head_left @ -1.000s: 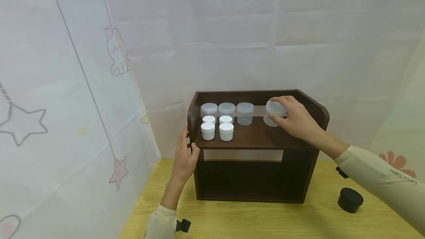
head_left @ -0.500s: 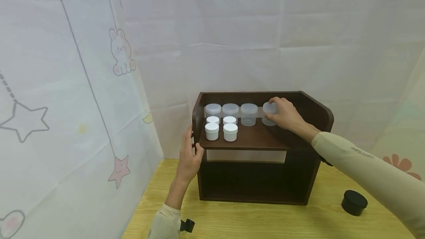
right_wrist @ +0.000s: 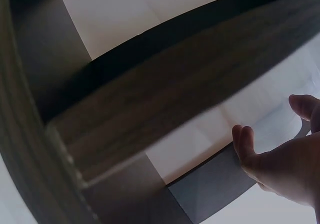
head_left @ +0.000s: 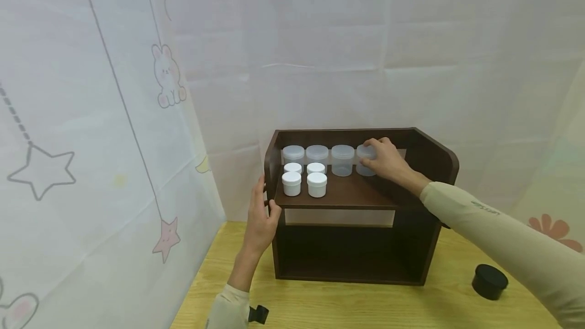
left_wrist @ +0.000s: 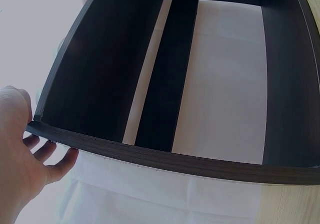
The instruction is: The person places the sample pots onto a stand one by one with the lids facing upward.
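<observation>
My right hand [head_left: 388, 160] grips a translucent lidded jar [head_left: 365, 160] on the upper board of a dark brown two-tier shelf [head_left: 352, 196]. The jar is upright, just right of another translucent jar [head_left: 342, 161] in the back row. In the right wrist view, curled fingers and thumb of that hand [right_wrist: 285, 164] lie around the jar, which is partly hidden. My left hand [head_left: 261, 222] holds the shelf's left side panel. In the left wrist view, the left hand [left_wrist: 22, 159] has its thumb on one side of the panel edge and its fingers on the other.
Small white lidded jars [head_left: 317, 185] stand in two short rows at the left of the upper board, before more translucent jars [head_left: 293, 155]. A round black container [head_left: 489, 282] sits on the wooden table [head_left: 347, 306] at right. A printed curtain [head_left: 320, 100] hangs behind.
My right hand has moved left along the back row with the jar, bringing it close beside the neighbouring translucent jar. My left hand stays on the side panel; the head view has shifted slightly.
</observation>
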The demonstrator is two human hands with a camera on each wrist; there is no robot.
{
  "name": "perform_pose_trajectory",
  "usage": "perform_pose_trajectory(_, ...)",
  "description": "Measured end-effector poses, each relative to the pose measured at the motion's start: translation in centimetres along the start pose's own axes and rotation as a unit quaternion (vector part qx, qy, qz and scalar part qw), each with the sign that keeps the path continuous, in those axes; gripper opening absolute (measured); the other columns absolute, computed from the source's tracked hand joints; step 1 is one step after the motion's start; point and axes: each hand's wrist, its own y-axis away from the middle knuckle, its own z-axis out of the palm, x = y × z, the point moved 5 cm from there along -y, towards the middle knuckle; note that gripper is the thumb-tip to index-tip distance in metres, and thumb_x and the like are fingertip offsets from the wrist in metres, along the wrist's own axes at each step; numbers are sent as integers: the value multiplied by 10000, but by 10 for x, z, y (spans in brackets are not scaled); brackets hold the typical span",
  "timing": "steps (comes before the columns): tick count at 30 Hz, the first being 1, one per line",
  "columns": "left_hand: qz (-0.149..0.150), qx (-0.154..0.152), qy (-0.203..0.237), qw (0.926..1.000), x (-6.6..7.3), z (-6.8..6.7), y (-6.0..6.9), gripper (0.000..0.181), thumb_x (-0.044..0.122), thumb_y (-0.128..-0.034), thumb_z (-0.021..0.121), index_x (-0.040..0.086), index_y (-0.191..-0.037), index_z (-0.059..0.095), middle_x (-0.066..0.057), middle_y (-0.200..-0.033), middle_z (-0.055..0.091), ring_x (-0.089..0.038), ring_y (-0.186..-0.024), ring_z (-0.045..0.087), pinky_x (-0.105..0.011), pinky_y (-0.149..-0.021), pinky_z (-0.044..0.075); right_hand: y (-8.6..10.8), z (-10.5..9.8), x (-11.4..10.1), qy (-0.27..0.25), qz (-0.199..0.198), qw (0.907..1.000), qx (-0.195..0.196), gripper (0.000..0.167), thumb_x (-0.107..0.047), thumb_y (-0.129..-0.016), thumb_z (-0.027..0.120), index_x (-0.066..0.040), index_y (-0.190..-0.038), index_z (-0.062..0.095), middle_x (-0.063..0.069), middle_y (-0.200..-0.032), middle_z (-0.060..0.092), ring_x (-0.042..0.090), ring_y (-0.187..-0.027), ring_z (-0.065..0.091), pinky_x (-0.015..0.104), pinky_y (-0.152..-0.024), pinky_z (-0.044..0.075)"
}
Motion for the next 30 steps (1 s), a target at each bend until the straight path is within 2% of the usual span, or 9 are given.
perform_pose_trajectory(6, -72, -61, 44, 9999, -1, 1, -2, 756, -12, -945, 504, 143, -1629, 220, -90, -1585, 340, -328, -1391, 387, -603, -1003, 435, -1, 1, -1, 41, 105, 9999, 17, 527, -180, -985, 668, 67, -1416, 494, 390, -1395, 353, 519, -1170, 484, 605, -915, 459)
perform_pose_trajectory(9, -95, -113, 48, 9999, -2, 2, -2, 750, 3, -959, 500, 151, -1633, 207, -89, -1594, 327, -330, -1400, 377, -601, -1000, 439, 1, 1, -3, 39, 195, 9998, 5, 591, -185, -989, 664, 67, -1470, 430, 391, -1410, 344, 515, -1174, 484, 606, -921, 453)
perform_pose_trajectory(13, -102, -190, 3, 9998, -1, 4, -1, 749, 20, -975, 497, 175, -1639, 189, -76, -1604, 313, -327, -1398, 380, -573, -1005, 447, 11, -6, -10, 56, 412, 9991, -40, 697, -186, -993, 644, 68, -1544, 302, 393, -1474, 274, 520, -1194, 477, 602, -913, 455)
perform_pose_trajectory(17, -71, -180, 42, 9998, 0, 5, 0, 741, 20, -976, 494, 150, -1639, 189, -90, -1612, 299, -344, -1400, 376, -586, -996, 448, 29, -25, -29, 90, 377, 9993, 2, 689, -144, -979, 632, 55, -1549, 299, 379, -1520, 228, 529, -1232, 443, 636, -953, 412)
perform_pose_trajectory(21, -106, -177, 70, 9998, 2, 1, -1, 728, 27, -985, 483, 146, -1639, 185, -77, -1621, 281, -339, -1404, 367, -579, -986, 458, 49, -48, -49, 34, -7, 9997, 222, 610, -108, -962, 621, 25, -1509, 387, 330, -1510, 289, 495, -1265, 403, 638, -964, 381)
perform_pose_trajectory(24, -119, -168, 48, 9998, 2, -3, -2, 725, 27, -988, 481, 146, -1639, 185, -68, -1622, 279, -332, -1400, 367, -560, -991, 461, 64, -65, -59, 93, -457, 9973, 566, 536, -105, -957, 638, 10, -1452, 469, 281, -1467, 375, 459, -1267, 427, 611, -942, 407)
perform_pose_trajectory(27, -98, -113, 26, 9999, 1, -8, -3, 733, 18, -982, 488, 139, -1639, 187, -82, -1618, 286, -336, -1397, 370, -560, -1000, 451, 76, -81, -63, 205, -1032, 9881, 1121, 451, -81, -939, 674, 1, -1367, 558, 230, -1372, 498, 417, -1208, 501, 583, -910, 436)
perform_pose_trajectory(30, -109, -98, -16, 9999, 0, -11, -3, 731, 18, -977, 491, 122, -1636, 191, -87, -1613, 293, -329, -1401, 368, -562, -1009, 444, 92, -100, -59, 338, -1496, 9733, 1710, 386, -41, -912, 696, -6, -1288, 617, 193, -1252, 588, 379, -1099, 567, 536, -830, 457)
